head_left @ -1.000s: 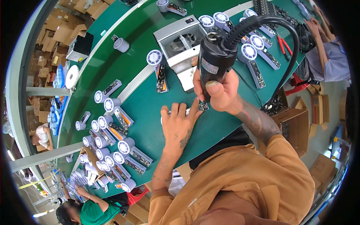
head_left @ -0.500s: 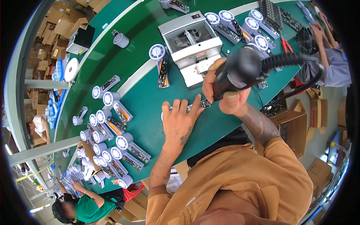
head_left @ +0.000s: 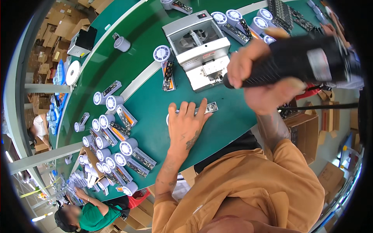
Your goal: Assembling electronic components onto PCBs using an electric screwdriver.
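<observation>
My left hand (head_left: 185,126) presses a small handheld fan body to the green worktop; its circuit-board end (head_left: 211,108) shows beyond the fingertips, and the palm and fingers hide most of the rest. In my right hand (head_left: 268,91) is a thick black electric screwdriver (head_left: 297,60), lying nearly level and blurred by motion. Its tip end is beside the front of a grey screw feeder (head_left: 206,58), which has a screw tray in its top. Whether the tip touches the feeder I cannot tell. One fan with bare board (head_left: 168,75) rests left of the feeder.
Several white handheld fans (head_left: 126,147) crowd the left of the table. More fans (head_left: 234,15) and stacked circuit boards (head_left: 280,15) sit behind the feeder. A person in green (head_left: 99,211) works at lower left; a cardboard box (head_left: 307,132) stands at right.
My right hand has lifted the electric screwdriver off the fan body and swung it up and right, tilting it level, its tip now by the feeder. The left hand has stayed put.
</observation>
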Demonstrator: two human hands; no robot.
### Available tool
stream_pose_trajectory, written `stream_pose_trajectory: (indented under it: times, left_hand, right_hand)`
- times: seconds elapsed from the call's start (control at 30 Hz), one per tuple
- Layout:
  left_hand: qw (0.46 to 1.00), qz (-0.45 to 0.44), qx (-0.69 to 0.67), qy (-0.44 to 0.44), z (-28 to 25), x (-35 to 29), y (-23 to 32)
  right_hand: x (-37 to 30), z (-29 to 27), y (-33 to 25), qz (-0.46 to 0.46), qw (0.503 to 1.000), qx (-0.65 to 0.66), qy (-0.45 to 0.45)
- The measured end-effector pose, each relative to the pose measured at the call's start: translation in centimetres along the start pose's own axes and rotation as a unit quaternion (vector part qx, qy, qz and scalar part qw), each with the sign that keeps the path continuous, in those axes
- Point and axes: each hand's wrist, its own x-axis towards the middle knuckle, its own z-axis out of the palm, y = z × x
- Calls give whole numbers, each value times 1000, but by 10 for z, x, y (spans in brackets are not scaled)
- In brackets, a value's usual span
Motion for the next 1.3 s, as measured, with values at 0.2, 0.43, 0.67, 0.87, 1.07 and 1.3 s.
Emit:
stream_pose_trajectory:
  times: [0.2,0.43,0.67,0.87,1.07,1.3]
  left_hand:
    - [1000,-21,-9,15,-2,3,10]
    - [999,-24,-18,20,-2,4,7]
    - [999,-25,-32,19,0,2,6]
    - [999,-28,-31,18,1,0,6]
    - [999,-28,-27,17,4,-1,5]
    - [999,-31,-31,8,3,-1,5]
  right_hand:
    - [30,6,33,-37,985,-139,-96]
    - [10,-1,31,-27,995,-68,-72]
    - [34,6,24,-64,975,-179,-117]
    - [24,7,31,-23,993,-70,-88]
    - [-10,9,23,61,990,-91,-91]
    - [-13,5,28,72,987,-109,-89]
